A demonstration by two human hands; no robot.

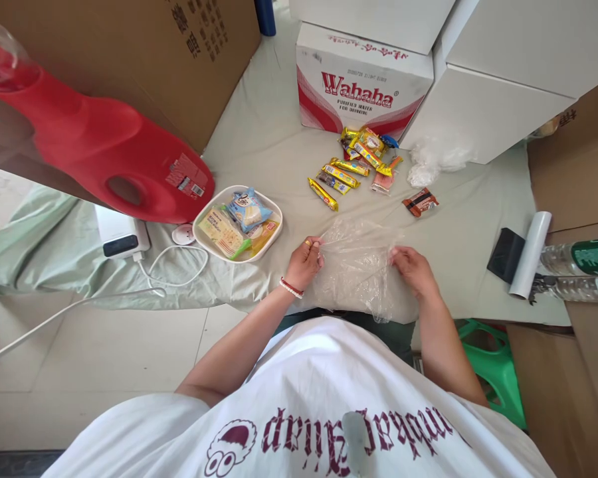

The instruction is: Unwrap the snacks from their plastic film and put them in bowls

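A clear plastic bag (356, 269) is stretched between my two hands over the pale green cloth (279, 153). My left hand (305, 262), with a bead bracelet at the wrist, pinches the bag's left edge. My right hand (412, 265) pinches its right edge. Beyond the bag lies a heap of yellow snack packets (351, 166) and one brown packet (419, 201). A white dish (274, 214) to the left holds several wrapped snacks.
A big red jug (99, 153) lies at the left beside a white power bank (122, 236) with a cable. Cardboard and white boxes, one marked Wahaha (359, 86), stand at the back. A white roll (531, 255), bottles and a green stool (498, 368) are at the right.
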